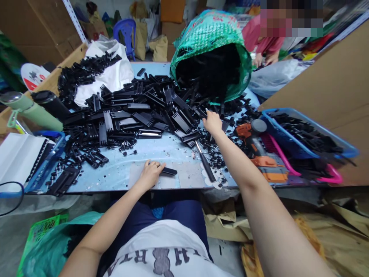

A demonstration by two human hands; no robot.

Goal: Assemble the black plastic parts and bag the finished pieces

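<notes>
My left hand [150, 174] rests near the table's front edge, fingers curled over a black plastic strip [168, 171] that lies flat on the blue table [115, 175]. My right hand [212, 121] reaches far forward into the big heap of black plastic parts [138, 109], fingertips pinching at a piece near the mouth of the green woven sack [213, 50]. What it grips is hidden among the parts. A black rod-like tool [205, 161] lies between my arms.
An orange cordless drill [256, 148] lies right of my right arm. A blue basket [305, 132] of black parts sits beyond it. A green bottle [31, 111], a black bottle and a blue tray stand left. Another person in pink [261, 40] works behind the sack.
</notes>
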